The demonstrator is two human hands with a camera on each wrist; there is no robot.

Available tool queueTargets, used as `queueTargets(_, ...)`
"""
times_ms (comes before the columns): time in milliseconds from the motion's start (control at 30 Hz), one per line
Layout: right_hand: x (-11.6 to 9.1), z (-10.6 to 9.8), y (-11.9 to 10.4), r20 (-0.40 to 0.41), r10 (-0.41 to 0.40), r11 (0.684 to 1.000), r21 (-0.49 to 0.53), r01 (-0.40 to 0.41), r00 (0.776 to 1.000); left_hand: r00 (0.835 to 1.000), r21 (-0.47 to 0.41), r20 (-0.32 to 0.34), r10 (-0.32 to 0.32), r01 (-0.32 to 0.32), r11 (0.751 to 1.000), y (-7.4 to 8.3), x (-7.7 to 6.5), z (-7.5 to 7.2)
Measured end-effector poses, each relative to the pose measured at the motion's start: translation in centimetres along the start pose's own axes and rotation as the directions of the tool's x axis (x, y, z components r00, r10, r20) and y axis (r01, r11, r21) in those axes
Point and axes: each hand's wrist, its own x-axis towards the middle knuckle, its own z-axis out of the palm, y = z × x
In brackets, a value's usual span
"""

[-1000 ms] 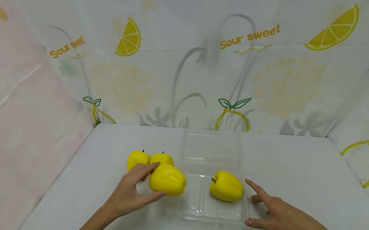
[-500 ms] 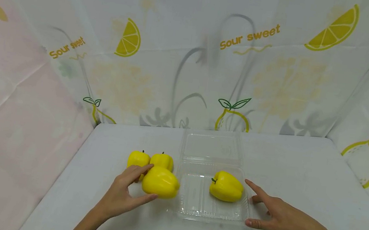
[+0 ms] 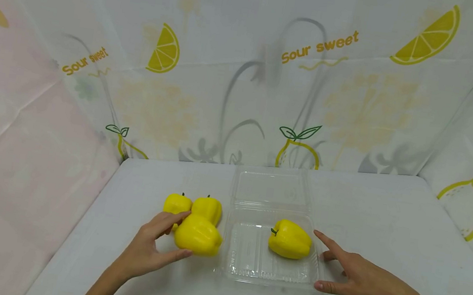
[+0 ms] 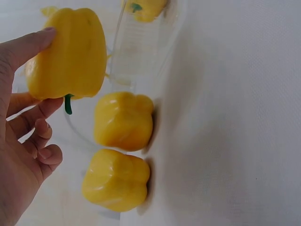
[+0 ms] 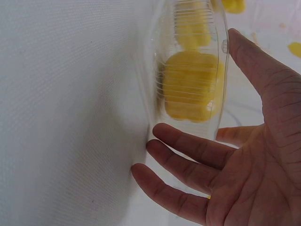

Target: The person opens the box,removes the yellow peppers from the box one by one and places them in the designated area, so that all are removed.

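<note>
My left hand (image 3: 140, 249) pinches a yellow bell pepper (image 3: 198, 235) between thumb and fingers. In the left wrist view this bell pepper (image 4: 70, 56) is lifted off the table, its green stem pointing toward the two other bell peppers. Those two, one at the left (image 3: 177, 203) and one beside it (image 3: 209, 208), stand on the table behind the held one. A clear plastic clamshell box (image 3: 245, 251) lies open to the right, with one bell pepper (image 3: 290, 239) on its side in the right half. My right hand (image 3: 358, 278) rests at the box's right edge, thumb and forefinger at the rim.
The box's clear lid (image 3: 273, 190) lies folded back toward the rear wall. A white cloth covers the table (image 3: 392, 228). Fabric walls printed with lemons (image 3: 298, 153) enclose it at the back and sides.
My left hand has moved left and a little toward me with the bell pepper, from beside the box's left edge to in front of the two standing peppers. The right hand stays put.
</note>
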Motion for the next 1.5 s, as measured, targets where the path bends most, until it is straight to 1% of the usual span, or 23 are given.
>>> queueTargets(300, 0.0, 0.0, 0.2, 0.0, 0.002, 1.0, -0.002, -0.002, 1.0, 1.0, -0.008, 0.023, 0.019, -0.019, 1.0, -0.6, -0.4, -0.6)
queueTargets(433, 0.0, 0.0, 0.2, 0.0, 0.002, 1.0, 0.0, -0.002, 1.0, 0.999, 0.003, 0.034, 0.009, -0.009, 1.0, -1.0, -0.7, -0.9)
queueTargets(533, 0.0, 0.0, 0.2, 0.001, 0.003, 1.0, 0.003, -0.003, 1.0, 0.999, 0.014, 0.053, -0.013, 0.012, 1.0, -1.1, -0.9, -1.1)
queueTargets(633, 0.0, -0.1, 0.1, 0.001, 0.002, 1.0, 0.003, -0.002, 1.0, 0.998, 0.016, 0.067, -0.013, 0.012, 1.0, -0.9, -0.9, -1.3)
queueTargets(800, 0.0, -0.1, 0.2, 0.0, -0.006, 1.0, 0.003, 0.006, 1.0, 0.997, 0.007, 0.081, 0.011, -0.012, 1.0, 0.4, -0.6, -1.7)
queueTargets(867, 0.0, 0.0, 0.2, -0.001, -0.009, 1.0, 0.003, 0.009, 1.0, 0.995, 0.013, 0.095, 0.007, -0.009, 1.0, 0.5, -0.6, -1.7)
queueTargets(1033, 0.0, 0.0, 0.3, -0.002, -0.01, 1.0, -0.001, 0.01, 1.0, 0.989, 0.033, 0.146, -0.007, 0.002, 0.999, -1.1, -1.2, -1.4)
queueTargets(1133, 0.0, 0.0, 0.3, -0.004, -0.011, 1.0, -0.002, 0.011, 1.0, 0.984, 0.022, 0.175, -0.004, 0.0, 1.0, -1.7, -1.4, -1.3)
queueTargets(1333, 0.0, 0.0, 0.3, 0.002, -0.006, 1.0, 0.009, 0.006, 1.0, 0.971, -0.014, 0.237, -0.031, 0.036, 0.999, -1.7, -1.3, -1.2)
queueTargets(1500, 0.0, 0.0, 0.2, 0.008, 0.0, 1.0, 0.02, 0.0, 1.0, 0.958, -0.014, 0.285, -0.033, 0.039, 0.999, -1.8, -1.4, -1.1)
